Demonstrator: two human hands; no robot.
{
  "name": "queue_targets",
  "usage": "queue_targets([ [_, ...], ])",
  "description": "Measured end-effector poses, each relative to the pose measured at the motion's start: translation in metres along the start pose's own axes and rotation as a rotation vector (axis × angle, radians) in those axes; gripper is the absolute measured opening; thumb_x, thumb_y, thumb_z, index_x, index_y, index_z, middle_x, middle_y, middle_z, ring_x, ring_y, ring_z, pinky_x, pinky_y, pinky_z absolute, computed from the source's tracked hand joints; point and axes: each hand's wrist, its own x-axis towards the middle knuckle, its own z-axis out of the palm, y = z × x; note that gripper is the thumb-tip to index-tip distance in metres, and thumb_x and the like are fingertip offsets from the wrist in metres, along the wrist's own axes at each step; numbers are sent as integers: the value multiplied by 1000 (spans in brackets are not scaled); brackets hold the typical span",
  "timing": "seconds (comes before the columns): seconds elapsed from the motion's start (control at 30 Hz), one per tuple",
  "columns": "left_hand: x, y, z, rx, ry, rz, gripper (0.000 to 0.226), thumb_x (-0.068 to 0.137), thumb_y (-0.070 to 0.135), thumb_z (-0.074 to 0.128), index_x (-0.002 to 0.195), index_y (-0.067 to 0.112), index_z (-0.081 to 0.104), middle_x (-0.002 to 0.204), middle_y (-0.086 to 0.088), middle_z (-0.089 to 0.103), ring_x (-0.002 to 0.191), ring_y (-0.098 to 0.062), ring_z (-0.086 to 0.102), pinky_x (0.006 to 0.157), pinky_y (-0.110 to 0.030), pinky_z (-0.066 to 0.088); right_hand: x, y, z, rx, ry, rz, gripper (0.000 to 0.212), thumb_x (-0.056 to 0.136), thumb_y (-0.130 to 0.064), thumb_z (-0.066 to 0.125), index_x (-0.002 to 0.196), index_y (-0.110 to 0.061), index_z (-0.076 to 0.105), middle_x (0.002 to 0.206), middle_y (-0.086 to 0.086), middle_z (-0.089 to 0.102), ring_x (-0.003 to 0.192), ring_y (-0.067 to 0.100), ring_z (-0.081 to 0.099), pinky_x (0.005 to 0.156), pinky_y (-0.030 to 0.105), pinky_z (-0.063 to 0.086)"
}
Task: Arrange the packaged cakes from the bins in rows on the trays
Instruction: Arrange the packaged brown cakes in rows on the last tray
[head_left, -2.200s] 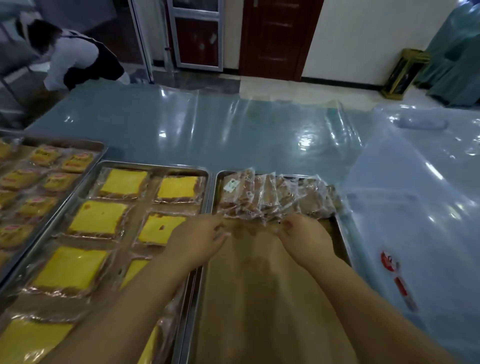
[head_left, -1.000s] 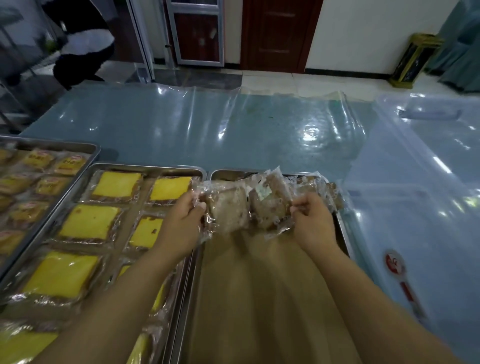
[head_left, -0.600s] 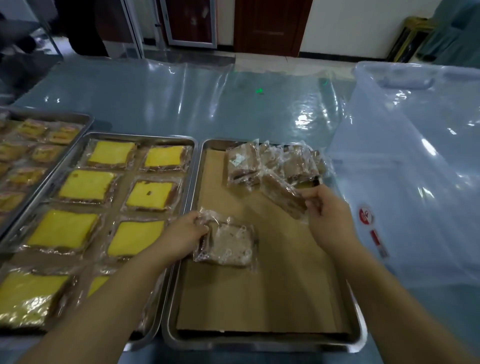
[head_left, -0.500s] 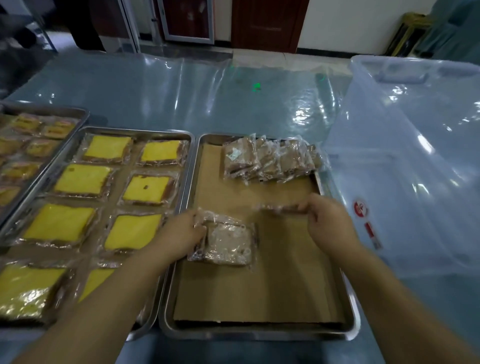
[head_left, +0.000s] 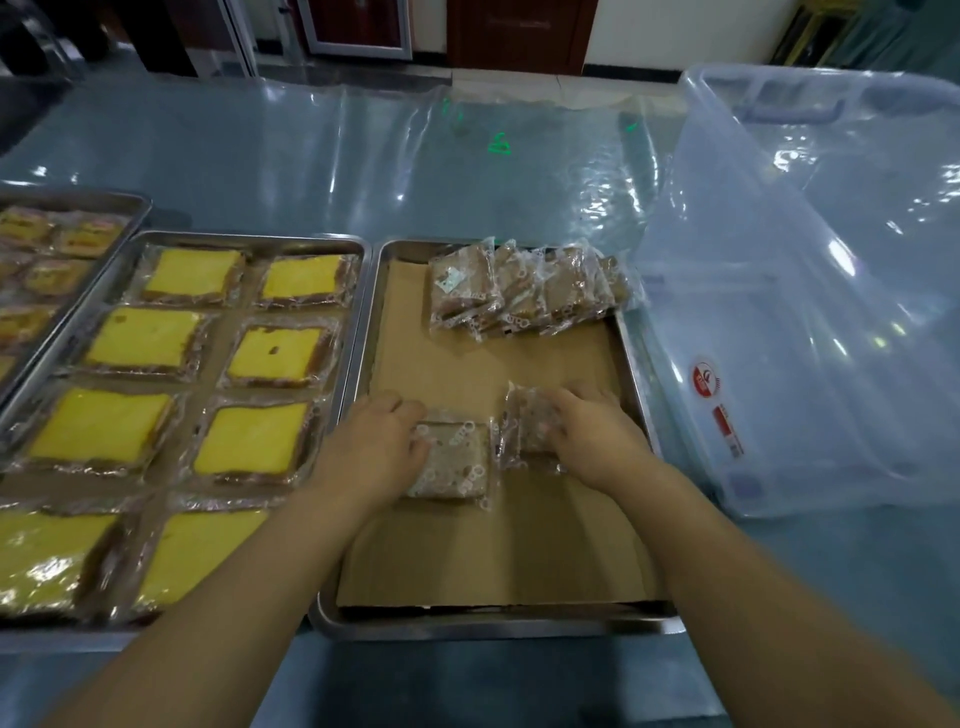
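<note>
Dim, bluish indoor light; white glare patches on the plastic sheet (head_left: 597, 171) and the clear bin (head_left: 831, 291); wide-angle bowing at edges.

Person's body in view: two hands plus forearms, nothing else. Left hand (head_left: 371, 447) and right hand (head_left: 592, 441) are both bare, near the centre of the frame. Left forearm (head_left: 249, 587) is bare skin from the wrist to the lower-left edge of the frame. Right forearm (head_left: 753, 582) is the same, out to the lower-right edge. Whatever is worn above that is out of frame, so clothing can't be told. Forearms read smooth and rounded, widening a lot toward the bottom edge (wide-angle lens). Wrists plain. Fingers look short and rounded. Left-hand knuckles show as soft bumps. Nails too blurred to make out.
</note>
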Motion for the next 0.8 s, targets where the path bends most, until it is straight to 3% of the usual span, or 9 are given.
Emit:
queue_targets([
  [0.13, -6, 1, 19, -63, -169, 122, 48, 93, 36, 50, 138, 21, 44, 145, -2, 38, 133, -20, 31, 108, -29, 25, -2, 7, 15, -48, -38, -27, 50, 95, -33, 47, 143, -36, 32, 149, 1, 30, 139, 30, 19, 110, 47, 26],
  [0.33, -25, -1, 32, -40, -113, 77, 48, 92, 42, 49, 137, 26, 45, 147, 1, 37, 134, -21, 28, 109, -35, 24, -34, 20, 23, -31, -74, -44, 53, 96, -35, 46, 145, -37, 26, 154, -8, 20, 144, 23, 6, 115, 43, 11],
  [0.6, -71, -5, 32, -87, -107, 89, 47, 86, 41, 60, 131, 30, 53, 138, 5, 45, 126, -19, 33, 105, -33, 25, -96, 22, 28, -84, -133, -119, 53, 95, -38, 47, 145, -35, 28, 156, -4, 20, 144, 22, 9, 117, 36, 8],
  [0.8, -92, -5, 32, -125, -96, 71, 48, 81, 40, 68, 126, 28, 58, 133, 6, 50, 120, -21, 34, 101, -31, 26, -117, 23, 32, -105, -108, -120, 55, 94, -40, 49, 145, -33, 30, 154, -1, 25, 142, 25, 16, 116, 41, 18],
])
